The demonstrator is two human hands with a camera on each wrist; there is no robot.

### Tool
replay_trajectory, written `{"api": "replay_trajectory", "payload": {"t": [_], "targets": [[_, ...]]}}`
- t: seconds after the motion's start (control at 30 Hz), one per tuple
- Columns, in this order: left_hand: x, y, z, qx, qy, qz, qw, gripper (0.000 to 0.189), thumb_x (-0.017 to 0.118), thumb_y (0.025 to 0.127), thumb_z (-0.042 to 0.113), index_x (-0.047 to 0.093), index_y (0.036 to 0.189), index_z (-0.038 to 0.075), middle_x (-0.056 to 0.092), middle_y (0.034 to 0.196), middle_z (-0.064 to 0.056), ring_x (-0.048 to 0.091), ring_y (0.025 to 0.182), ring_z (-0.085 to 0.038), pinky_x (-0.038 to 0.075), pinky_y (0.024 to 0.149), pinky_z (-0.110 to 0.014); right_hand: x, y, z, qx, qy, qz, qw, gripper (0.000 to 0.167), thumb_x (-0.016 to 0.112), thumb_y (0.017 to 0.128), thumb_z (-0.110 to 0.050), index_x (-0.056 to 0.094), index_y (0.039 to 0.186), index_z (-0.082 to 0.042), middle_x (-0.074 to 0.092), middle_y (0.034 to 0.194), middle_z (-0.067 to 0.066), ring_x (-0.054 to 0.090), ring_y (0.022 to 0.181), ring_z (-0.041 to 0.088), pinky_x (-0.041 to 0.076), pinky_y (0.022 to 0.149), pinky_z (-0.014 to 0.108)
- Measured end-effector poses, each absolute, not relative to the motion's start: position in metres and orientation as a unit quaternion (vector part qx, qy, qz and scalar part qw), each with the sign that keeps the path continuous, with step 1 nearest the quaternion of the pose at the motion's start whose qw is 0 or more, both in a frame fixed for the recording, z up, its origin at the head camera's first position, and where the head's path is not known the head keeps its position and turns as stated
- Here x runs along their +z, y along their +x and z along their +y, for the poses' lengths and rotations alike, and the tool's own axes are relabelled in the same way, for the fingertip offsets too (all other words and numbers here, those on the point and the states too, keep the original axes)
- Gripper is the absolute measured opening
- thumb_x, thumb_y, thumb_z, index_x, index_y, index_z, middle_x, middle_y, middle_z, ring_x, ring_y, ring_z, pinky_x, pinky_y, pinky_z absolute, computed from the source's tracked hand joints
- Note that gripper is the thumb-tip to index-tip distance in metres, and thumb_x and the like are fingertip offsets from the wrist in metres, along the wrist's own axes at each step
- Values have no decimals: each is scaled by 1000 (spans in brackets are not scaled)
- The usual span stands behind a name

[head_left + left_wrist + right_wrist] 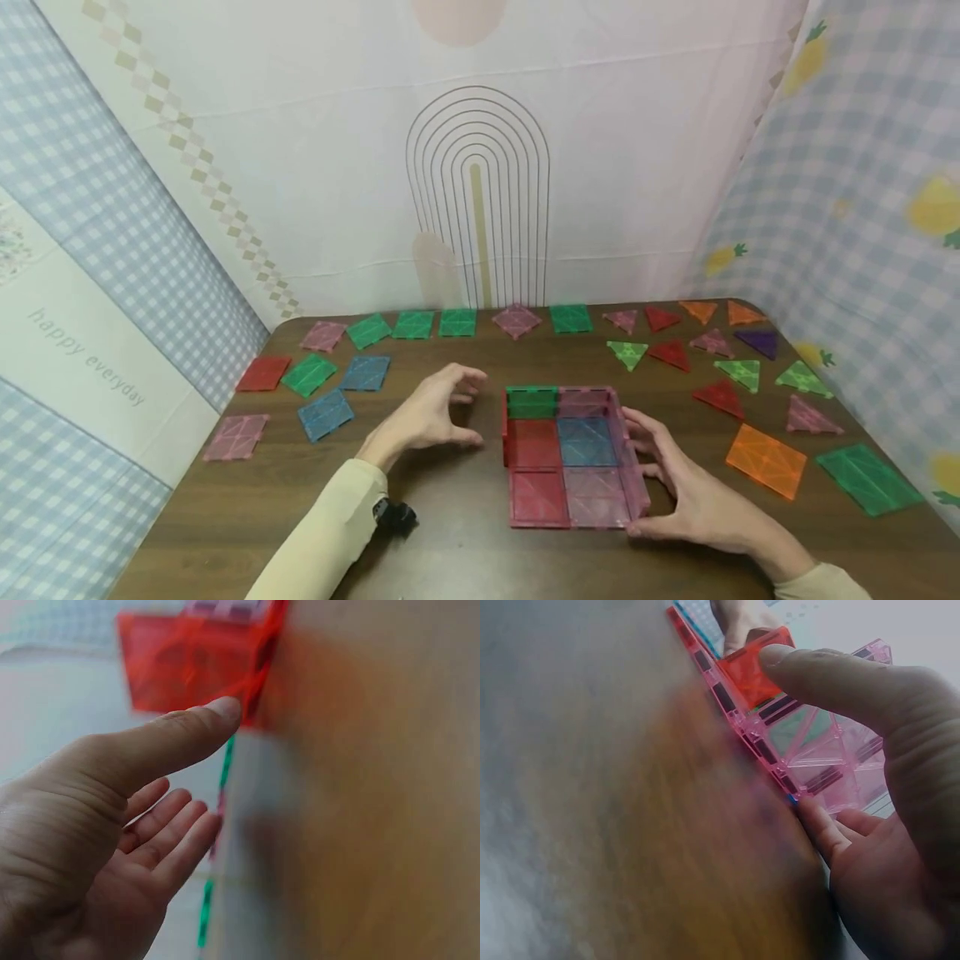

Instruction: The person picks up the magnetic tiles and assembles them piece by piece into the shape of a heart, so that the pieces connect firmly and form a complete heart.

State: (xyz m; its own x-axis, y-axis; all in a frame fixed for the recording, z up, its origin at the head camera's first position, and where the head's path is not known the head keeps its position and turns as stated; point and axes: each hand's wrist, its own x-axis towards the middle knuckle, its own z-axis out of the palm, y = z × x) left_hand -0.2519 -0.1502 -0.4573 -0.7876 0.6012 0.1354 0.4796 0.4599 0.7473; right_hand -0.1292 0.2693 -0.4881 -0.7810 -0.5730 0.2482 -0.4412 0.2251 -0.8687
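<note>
A small open box of see-through magnetic tiles stands on the table, its floor made of a red tile (537,498), a blue tile (587,442), a pink tile (596,496) and another red one. A green wall tile (532,403) and a pink one rise at the back, a red wall tile (187,664) at the left, and pink wall tiles (825,754) along the right. My right hand (697,500) rests against the right wall, thumb at its front corner and fingers along the outside. Left of the box, my left hand (431,412) hovers with fingers spread and nothing held.
Loose square tiles lie at the back left, among them a blue tile (326,414) and a red tile (263,373). Triangles such as a purple triangle (757,342) lie at the back right. An orange square (767,460) and a green tile (870,478) are right of my right hand.
</note>
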Motion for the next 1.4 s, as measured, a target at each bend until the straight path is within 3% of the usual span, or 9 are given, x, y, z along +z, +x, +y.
{"api": "replay_trajectory", "payload": {"t": [0.17,0.33,0.87,1.07,1.23,1.4], "targets": [[-451,-271,-167,363,292,884,-26,93,104,80,18,54,158,6,62,151,-17,66,134,-40,55,115,-54,-487,-131,272,-525,-319,787,60,134,99,86,-14,3,179,-15,26,173,26,47,151,22,50,114,20],[-453,-292,-159,360,305,880,-54,95,101,83,21,51,162,2,59,157,-21,61,140,-44,52,116,-59,-489,-131,274,-522,-316,790,58,134,99,86,-15,3,179,-15,26,173,24,46,151,19,50,114,20],[-473,-339,-113,399,261,879,-3,88,86,99,39,44,168,5,48,169,-19,53,151,-44,46,124,-57,-486,-128,268,-530,-308,787,68,133,100,86,-17,5,179,-19,27,173,21,46,151,21,51,114,22],[-478,-349,-106,404,256,878,20,89,82,101,45,41,171,8,44,173,-15,50,155,-42,45,125,-56,-487,-129,268,-520,-319,790,57,132,99,87,-17,4,179,-16,26,173,26,46,151,17,51,113,22],[-480,-355,-103,381,270,883,38,92,81,101,47,38,172,7,41,176,-16,47,157,-42,42,128,-55,-487,-128,267,-519,-306,796,61,132,99,87,-19,5,179,-17,24,174,22,44,153,17,51,114,22],[-485,-365,-102,346,300,888,52,101,79,99,59,35,175,8,36,179,-16,35,165,-39,32,132,-59,-487,-128,268,-520,-305,795,57,131,99,87,-18,5,179,-17,25,174,22,45,153,21,51,113,23]]}}
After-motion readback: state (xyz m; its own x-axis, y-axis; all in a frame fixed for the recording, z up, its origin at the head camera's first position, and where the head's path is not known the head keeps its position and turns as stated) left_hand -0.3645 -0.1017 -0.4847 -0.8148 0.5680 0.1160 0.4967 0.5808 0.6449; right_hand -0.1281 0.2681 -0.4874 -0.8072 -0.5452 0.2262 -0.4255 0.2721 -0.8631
